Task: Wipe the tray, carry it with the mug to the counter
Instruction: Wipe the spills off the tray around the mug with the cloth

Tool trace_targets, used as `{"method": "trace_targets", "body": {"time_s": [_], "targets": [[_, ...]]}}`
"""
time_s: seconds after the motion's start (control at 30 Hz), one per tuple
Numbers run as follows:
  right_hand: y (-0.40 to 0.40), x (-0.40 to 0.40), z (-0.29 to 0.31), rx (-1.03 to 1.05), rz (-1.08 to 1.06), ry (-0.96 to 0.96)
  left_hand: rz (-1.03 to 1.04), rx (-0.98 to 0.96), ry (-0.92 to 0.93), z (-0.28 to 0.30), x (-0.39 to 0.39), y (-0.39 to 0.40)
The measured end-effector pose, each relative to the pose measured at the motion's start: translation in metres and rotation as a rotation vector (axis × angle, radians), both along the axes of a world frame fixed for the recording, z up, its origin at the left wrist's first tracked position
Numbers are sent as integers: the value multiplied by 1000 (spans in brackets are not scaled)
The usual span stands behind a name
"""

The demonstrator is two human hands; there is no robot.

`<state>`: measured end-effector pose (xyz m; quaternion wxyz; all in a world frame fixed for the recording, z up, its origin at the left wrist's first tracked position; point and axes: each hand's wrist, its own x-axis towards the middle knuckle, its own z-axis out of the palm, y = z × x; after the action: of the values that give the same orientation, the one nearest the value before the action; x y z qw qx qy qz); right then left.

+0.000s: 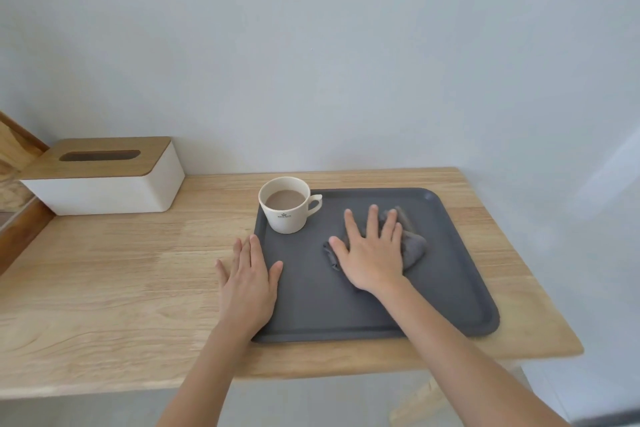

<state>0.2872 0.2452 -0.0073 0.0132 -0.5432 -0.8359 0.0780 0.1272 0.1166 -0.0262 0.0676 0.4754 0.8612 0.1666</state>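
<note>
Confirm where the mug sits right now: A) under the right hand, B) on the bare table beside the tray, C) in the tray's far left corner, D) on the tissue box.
C: the mug stands upright inside the tray, in its far left corner, apart from both hands.

The right hand (372, 250) covers most of the grey cloth (412, 246), so only its crumpled edges show around the fingers. The left hand (247, 282) hides part of the tray's (450, 288) left rim. The small dark emblem on the mug (284, 204) is too tiny to read. A wooden object (14, 163) at far left is cut off by the frame edge.
</note>
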Motion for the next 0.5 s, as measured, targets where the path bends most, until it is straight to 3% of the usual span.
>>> {"method": "trace_targets", "body": {"time_s": [0.17, 0.23, 0.37, 0.5], "targets": [[-29, 28, 1, 32, 368, 110, 21, -21, 37, 1, 1, 0], [-20, 52, -2, 90, 292, 78, 18, -27, 36, 0, 0, 0], [38, 61, -2, 77, -64, -20, 3, -24, 16, 1, 0, 1], [61, 18, -1, 60, 13, 18, 3, -32, 13, 2, 0, 0]]}}
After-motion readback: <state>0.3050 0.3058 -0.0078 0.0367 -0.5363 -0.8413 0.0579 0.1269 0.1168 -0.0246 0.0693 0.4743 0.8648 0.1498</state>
